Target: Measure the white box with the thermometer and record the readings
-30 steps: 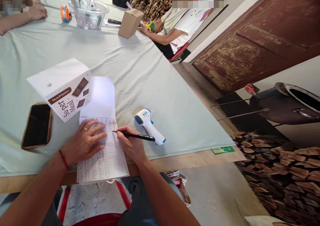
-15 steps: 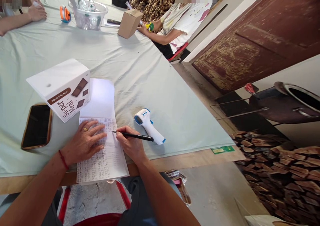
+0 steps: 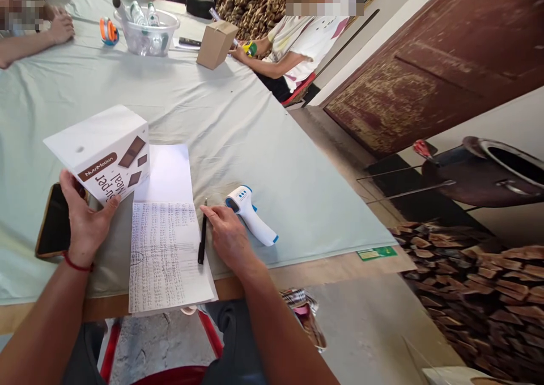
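My left hand (image 3: 88, 220) grips the near end of a white box (image 3: 104, 141) with brown print, thumb on one side and fingers on the other. The box stands tilted towards me. Partly behind that hand lies a smartphone (image 3: 53, 220) in a brown case. An open notebook (image 3: 164, 260), its lower page filled with handwriting, reaches the table's near edge. At its right edge my right hand (image 3: 229, 235) pinches a black pen (image 3: 202, 240) near the upper end, the pen pointing along the page. A white and blue infrared thermometer (image 3: 255, 218) rests just right of that hand.
Across the table (image 3: 272, 152) are a plastic basin (image 3: 147, 36) of bottles, an orange tape roll (image 3: 109, 31) and a cardboard box (image 3: 216, 45). A person (image 3: 293, 50) sits at the far right side; another person's hand (image 3: 62, 26) rests far left. Firewood (image 3: 488, 294) is stacked right.
My left hand has left the notebook and taken hold of the white box. The pen has swung round from pointing across the page to lying along its right edge.
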A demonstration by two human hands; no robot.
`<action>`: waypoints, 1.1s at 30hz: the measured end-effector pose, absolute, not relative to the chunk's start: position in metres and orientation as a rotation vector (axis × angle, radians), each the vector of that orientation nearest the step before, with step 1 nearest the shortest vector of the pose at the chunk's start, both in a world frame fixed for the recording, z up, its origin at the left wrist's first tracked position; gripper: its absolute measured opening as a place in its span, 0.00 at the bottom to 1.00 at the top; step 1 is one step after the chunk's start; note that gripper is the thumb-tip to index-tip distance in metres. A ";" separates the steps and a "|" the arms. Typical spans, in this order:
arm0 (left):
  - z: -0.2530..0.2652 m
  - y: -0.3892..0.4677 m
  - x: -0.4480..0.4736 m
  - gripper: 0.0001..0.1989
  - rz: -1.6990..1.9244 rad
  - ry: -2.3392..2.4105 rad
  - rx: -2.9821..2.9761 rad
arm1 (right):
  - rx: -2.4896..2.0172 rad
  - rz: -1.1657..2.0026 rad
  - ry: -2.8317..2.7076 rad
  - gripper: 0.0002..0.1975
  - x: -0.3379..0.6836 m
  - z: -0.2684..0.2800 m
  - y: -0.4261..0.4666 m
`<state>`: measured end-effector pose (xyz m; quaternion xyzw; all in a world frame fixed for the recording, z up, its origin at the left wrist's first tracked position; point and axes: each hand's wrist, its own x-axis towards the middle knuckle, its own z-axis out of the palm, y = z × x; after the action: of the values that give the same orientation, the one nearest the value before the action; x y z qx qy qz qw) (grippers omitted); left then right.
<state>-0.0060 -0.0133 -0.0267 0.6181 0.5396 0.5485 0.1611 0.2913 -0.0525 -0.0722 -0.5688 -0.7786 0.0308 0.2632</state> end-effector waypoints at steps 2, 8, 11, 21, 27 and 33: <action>-0.027 -0.006 -0.007 0.39 1.594 1.498 1.608 | -1.639 0.012 -2.048 0.24 0.296 -0.062 -0.055; -0.033 -0.001 -0.005 0.34 1.684 1.580 1.296 | -2.323 -0.040 -1.661 0.28 0.332 -0.040 -0.056; -0.029 -0.006 0.002 0.31 1.764 1.512 1.316 | -2.379 0.215 -1.664 0.24 0.341 -0.045 -0.051; -0.018 -0.021 0.019 0.24 1.522 1.384 1.238 | -1.221 1.127 -1.031 0.24 0.276 -0.022 -0.063; -0.013 -0.025 0.024 0.30 1.250 1.367 1.267 | -1.074 1.586 -0.960 0.17 0.245 -0.018 -0.073; -0.011 -0.023 0.026 0.32 1.213 1.345 1.301 | -1.204 1.536 -1.066 0.14 0.241 -0.021 -0.072</action>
<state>0.0255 -0.0232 -0.0108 0.5237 0.5415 0.4884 0.4403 0.2407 -0.0724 -0.0206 -0.4853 -0.4299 0.6193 0.4428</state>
